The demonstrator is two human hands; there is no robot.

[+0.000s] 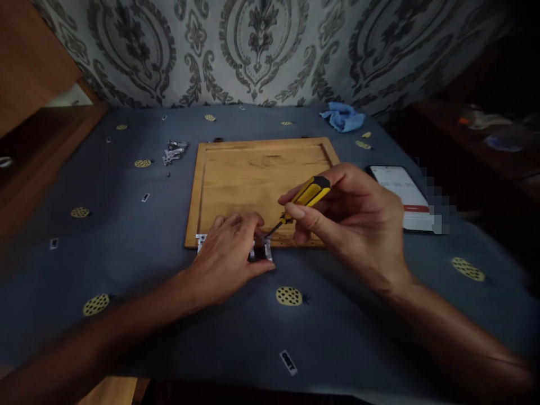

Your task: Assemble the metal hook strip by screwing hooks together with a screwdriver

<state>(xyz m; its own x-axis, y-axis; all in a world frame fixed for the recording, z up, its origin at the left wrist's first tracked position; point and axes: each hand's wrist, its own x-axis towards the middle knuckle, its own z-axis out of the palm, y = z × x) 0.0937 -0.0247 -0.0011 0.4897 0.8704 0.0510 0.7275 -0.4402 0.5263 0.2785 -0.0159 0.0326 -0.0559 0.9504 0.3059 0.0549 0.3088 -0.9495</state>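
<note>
A wooden cabinet door (253, 185) lies flat on the cloth-covered table. My right hand (358, 219) is closed around the yellow and black handle of a screwdriver (310, 194). Its shaft slants down to the left, and the tip meets a metal hinge (267, 247) at the door's near edge. My left hand (230, 247) presses over that edge and steadies the hinge between thumb and fingers. Left of these fingers another metal hinge (201, 241) shows in part. Whether a screw sits under the tip is too small to tell.
Several loose metal hinges (175, 151) lie left of the door, with a small screw (168, 174) nearby. A phone (403, 197) rests to the right, and a crumpled blue cloth (343, 117) at the back. A patterned curtain (261, 50) hangs behind the table.
</note>
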